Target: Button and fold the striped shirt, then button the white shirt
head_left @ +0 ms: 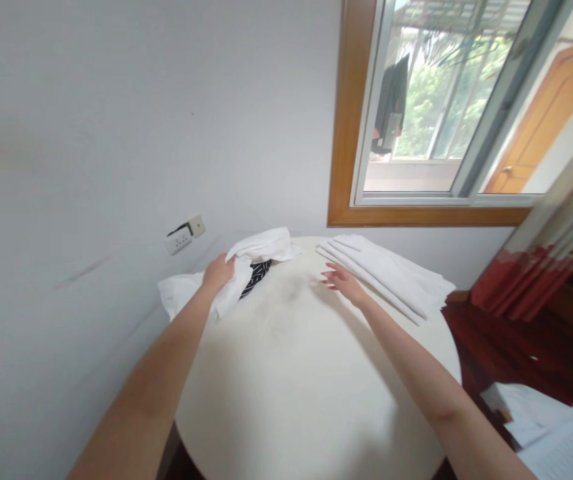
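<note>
My left hand (pixel 219 272) is closed on a crumpled white cloth (pixel 266 245) at the far left of the round white table (pixel 306 387). The cloth looks like a garment, and a black patch with white lettering (pixel 256 277) shows from under its fold. Over the table, my right hand (pixel 341 281) has its fingers spread and holds nothing. Just to its right lies a stack of folded white cloth (pixel 386 273), apart from the fingers as far as I can tell.
A grey wall with a power socket (pixel 178 240) borders the table's left and back. Behind the folded stack is a wood-framed window (pixel 346 133). At the right hang red and white curtains (pixel 516 280). White papers (pixel 556 427) lie at the lower right.
</note>
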Tool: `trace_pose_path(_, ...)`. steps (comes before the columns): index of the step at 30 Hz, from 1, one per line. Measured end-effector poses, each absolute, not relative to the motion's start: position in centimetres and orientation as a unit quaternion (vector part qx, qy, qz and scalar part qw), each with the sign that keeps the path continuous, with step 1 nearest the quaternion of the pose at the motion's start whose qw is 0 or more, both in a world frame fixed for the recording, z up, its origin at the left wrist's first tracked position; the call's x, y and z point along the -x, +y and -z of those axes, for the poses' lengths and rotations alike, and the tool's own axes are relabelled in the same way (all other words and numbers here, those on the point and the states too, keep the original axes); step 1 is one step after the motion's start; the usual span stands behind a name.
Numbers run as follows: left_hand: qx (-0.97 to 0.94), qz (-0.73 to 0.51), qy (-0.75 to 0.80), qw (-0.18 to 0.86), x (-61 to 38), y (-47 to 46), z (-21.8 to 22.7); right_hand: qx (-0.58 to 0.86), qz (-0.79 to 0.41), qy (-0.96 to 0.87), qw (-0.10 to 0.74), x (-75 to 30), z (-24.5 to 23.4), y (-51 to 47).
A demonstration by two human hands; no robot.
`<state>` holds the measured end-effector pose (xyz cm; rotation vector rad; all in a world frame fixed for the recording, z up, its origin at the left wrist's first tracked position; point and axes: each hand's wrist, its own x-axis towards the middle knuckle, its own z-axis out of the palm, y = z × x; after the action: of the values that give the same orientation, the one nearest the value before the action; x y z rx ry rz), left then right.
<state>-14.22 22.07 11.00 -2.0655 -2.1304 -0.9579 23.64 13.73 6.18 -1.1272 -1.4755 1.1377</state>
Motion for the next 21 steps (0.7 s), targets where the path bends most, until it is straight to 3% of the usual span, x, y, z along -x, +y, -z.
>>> trace_pose_path(4,0.620,0.347,-0.702,0.048,15.8,21.8,-13.2,0.575,-0.199,-0.650,0.455,-29.3,-6.1,14.7)
trace_pose_path(9,0.578,0.296,-0.758,0.061,15.0,20.7,-11.2,0.723,0.052,-0.617,0.306,-34.5,-5.7,14.0)
trace_pose_path(15,0.602,0.097,-0.791,-0.048,13.8,21.8,-7.8,0.802,0.052,-0.569,0.177,-36.2,-4.5,12.6)
trace_pose_path(21,0.608,0.066,-0.791,-0.031,14.0,22.3,-9.1,0.810,0.051,-0.573,0.119,-36.4,-4.2,11.9)
